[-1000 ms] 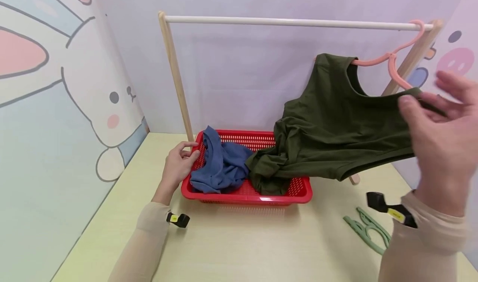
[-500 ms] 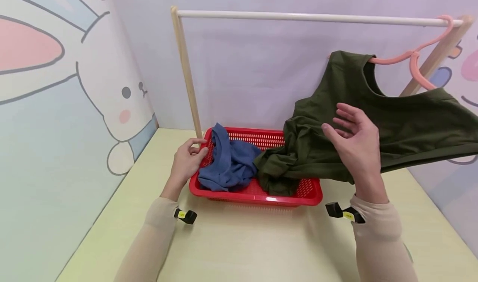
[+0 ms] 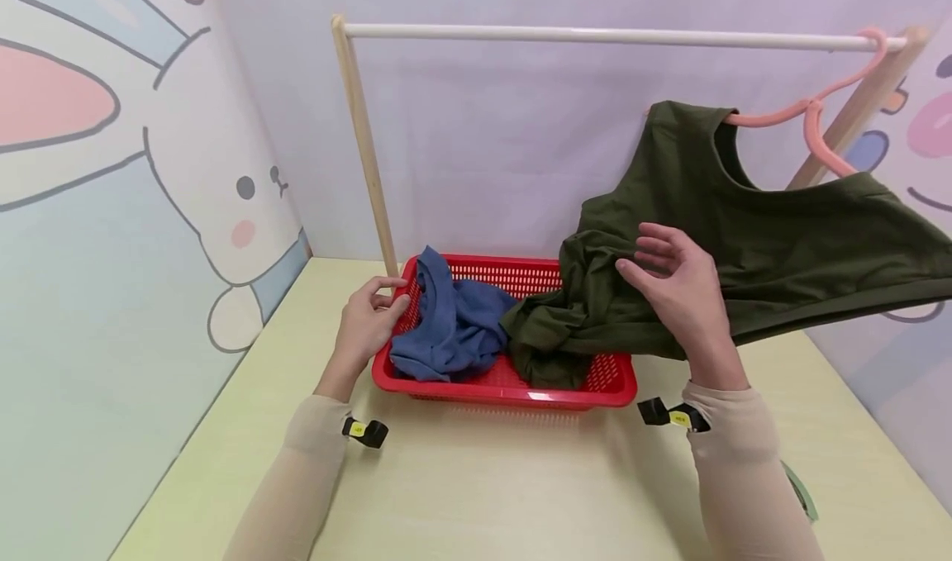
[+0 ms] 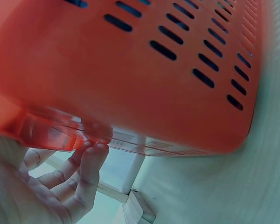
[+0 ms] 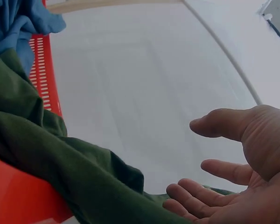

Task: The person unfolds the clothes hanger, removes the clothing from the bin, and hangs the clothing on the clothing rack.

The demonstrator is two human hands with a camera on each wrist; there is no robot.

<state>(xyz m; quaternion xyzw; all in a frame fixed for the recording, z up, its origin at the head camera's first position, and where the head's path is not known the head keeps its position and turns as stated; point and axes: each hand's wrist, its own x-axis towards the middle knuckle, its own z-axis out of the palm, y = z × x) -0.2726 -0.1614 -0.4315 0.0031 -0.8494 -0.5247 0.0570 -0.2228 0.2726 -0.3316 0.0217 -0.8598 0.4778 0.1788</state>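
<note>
So, the red perforated plastic basket (image 3: 498,393) is held by the left grip (image 3: 368,320); nothing's held by the slack right grip (image 3: 683,284). The dark-green sleeveless top (image 3: 803,235), hung but trailing into the basket, is probably best eased out gently.

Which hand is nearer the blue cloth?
Left: the left hand is at the basket rim, beside the blue cloth; the right hand is farther off, by the green garment.

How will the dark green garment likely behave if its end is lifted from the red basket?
The dark green garment is probably floppy, given its soft folds. Its top may swing, as it drapes on a pink hanger hooked over the rail. Its bunched end might drag the blue cloth close beside it.
</note>
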